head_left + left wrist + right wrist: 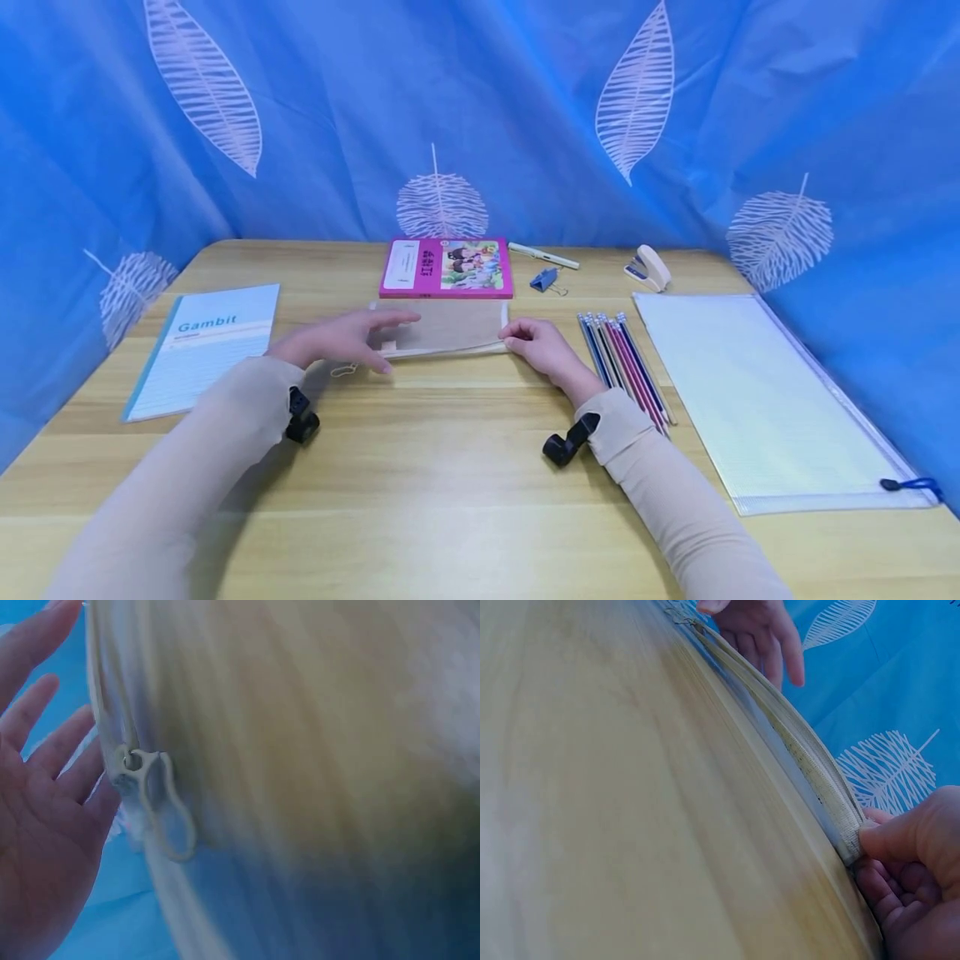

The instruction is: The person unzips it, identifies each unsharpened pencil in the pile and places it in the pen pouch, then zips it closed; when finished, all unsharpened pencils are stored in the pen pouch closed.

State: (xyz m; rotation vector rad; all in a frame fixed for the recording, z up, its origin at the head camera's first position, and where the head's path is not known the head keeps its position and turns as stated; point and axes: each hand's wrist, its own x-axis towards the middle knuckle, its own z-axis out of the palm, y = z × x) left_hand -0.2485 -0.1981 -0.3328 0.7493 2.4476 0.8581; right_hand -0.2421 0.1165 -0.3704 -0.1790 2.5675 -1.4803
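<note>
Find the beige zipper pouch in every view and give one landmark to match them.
Head: the beige pouch lies mid-table, between left hand and right hand.
Left wrist: its zipper edge runs down the left; the zipper pull hangs beside the open palm.
Right wrist: its zipper edge runs diagonally; the right hand pinches the end.
Shared landmark: the zipper line.

Beige sleeves [225,433], black wrist cameras [302,417], bare hands [341,337]

Bare table [450,467] in front; pink book [447,268] blocks behind.
</note>
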